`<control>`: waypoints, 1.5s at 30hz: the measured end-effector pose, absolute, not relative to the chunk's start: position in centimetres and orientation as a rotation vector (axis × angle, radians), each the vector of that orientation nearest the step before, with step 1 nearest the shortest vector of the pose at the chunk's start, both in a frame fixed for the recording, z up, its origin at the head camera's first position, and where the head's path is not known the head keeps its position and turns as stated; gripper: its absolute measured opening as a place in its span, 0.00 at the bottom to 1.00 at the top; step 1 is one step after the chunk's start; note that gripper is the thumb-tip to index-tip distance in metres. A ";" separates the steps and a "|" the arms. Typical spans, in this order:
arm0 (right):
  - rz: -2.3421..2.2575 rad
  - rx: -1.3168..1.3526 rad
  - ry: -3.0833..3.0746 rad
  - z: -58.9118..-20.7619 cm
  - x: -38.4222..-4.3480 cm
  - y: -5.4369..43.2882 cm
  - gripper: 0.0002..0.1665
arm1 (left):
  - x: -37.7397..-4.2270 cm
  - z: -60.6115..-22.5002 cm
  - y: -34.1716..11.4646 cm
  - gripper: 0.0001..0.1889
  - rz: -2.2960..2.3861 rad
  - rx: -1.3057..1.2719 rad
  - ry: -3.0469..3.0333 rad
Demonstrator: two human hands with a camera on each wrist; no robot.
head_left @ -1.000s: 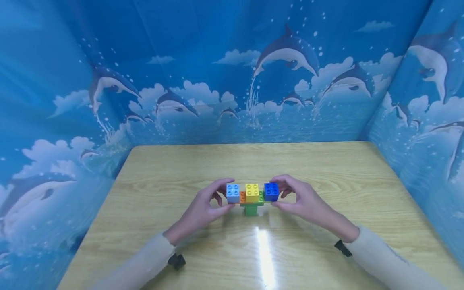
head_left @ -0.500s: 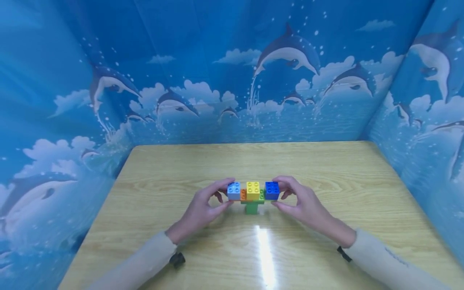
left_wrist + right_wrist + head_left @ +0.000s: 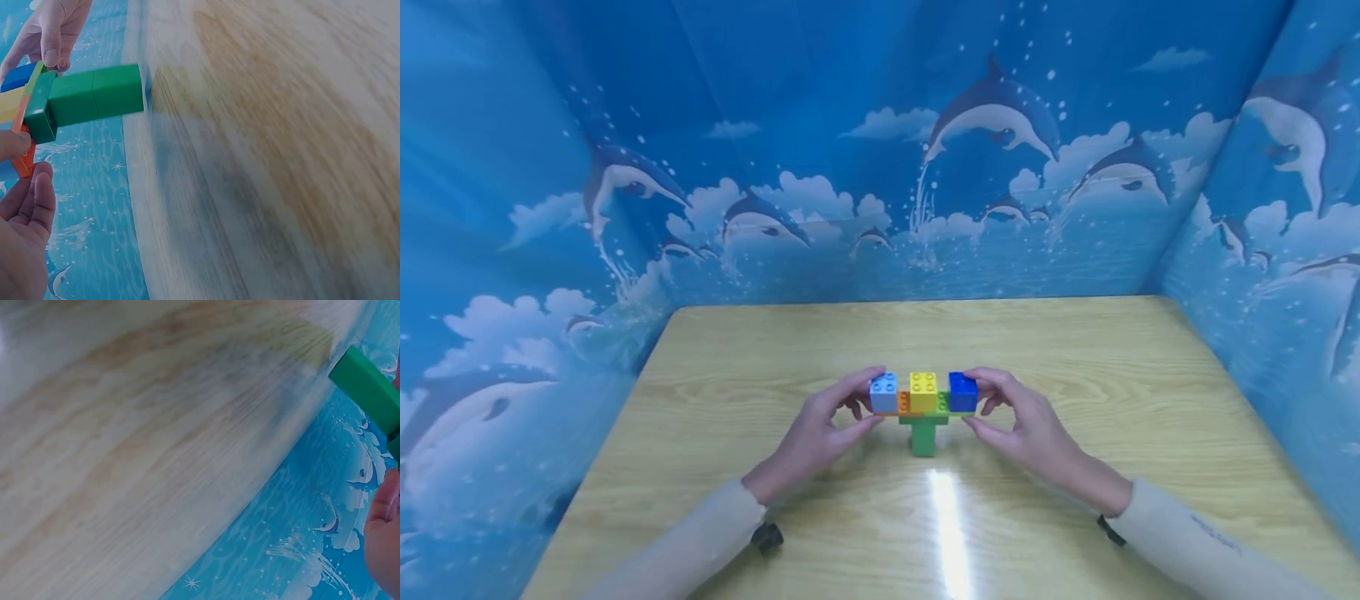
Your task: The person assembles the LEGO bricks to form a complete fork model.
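Note:
Both hands hold one toy-brick build between them, above the middle of the table. A light blue brick (image 3: 883, 394), a yellow brick (image 3: 922, 393) and a dark blue brick (image 3: 962, 393) stand in a row on its top. Under them lie an orange piece (image 3: 904, 403) and a light green piece (image 3: 942, 403). A green stem (image 3: 922, 439) of stacked bricks points down from the centre. My left hand (image 3: 823, 425) pinches the light blue end, and my right hand (image 3: 1032, 423) the dark blue end. Whether the stem (image 3: 97, 92) touches the table I cannot tell.
The wood-grain table (image 3: 760, 350) bears a bright strip of reflected light (image 3: 950, 533) in front of the build. A blue dolphin-print curtain (image 3: 820, 150) closes off the back and both sides. Dark straps (image 3: 766, 537) sit at the wrists.
More of the bricks' front faces and the green stem shows now, so the build seems to have tipped a little. Both hands keep their hold and have barely moved.

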State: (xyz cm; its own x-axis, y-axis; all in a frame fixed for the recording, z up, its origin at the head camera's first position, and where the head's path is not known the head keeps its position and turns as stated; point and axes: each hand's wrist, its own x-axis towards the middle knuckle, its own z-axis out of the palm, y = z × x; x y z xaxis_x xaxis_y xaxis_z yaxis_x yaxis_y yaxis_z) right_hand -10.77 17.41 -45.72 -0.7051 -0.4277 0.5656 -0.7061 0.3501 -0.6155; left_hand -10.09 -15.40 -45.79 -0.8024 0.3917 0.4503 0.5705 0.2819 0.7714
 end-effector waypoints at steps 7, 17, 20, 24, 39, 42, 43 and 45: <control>1.382 0.967 -2.326 -45.7 -11.1 17.6 0.47 | -10.3 -45.4 -15.5 0.39 -1.530 -0.907 -2.414; 1.394 0.952 -2.397 -45.8 -12.0 17.7 0.44 | -11.2 -45.4 -15.1 0.37 -1.505 -0.776 -2.570; 1.366 0.931 -2.428 -45.8 -12.3 17.7 0.43 | -11.6 -45.5 -15.1 0.37 -1.502 -0.786 -2.576; 1.328 0.921 -2.463 -45.9 -12.7 17.9 0.42 | -12.2 -45.8 -15.1 0.35 -1.492 -0.819 -2.570; 1.496 0.756 -2.743 -46.1 -14.6 18.3 0.36 | -14.1 -46.9 -14.7 0.29 -1.565 -0.628 -2.751; 1.533 0.721 -2.818 -46.3 -14.8 18.2 0.36 | -14.4 -47.1 -14.6 0.28 -1.586 -0.572 -2.806; 1.540 0.715 -2.842 -46.3 -14.9 18.1 0.36 | -14.5 -47.2 -14.6 0.28 -1.603 -0.543 -2.827; 1.547 0.703 -2.892 -46.4 -15.1 18.0 0.36 | -14.7 -47.4 -14.5 0.27 -1.626 -0.501 -2.860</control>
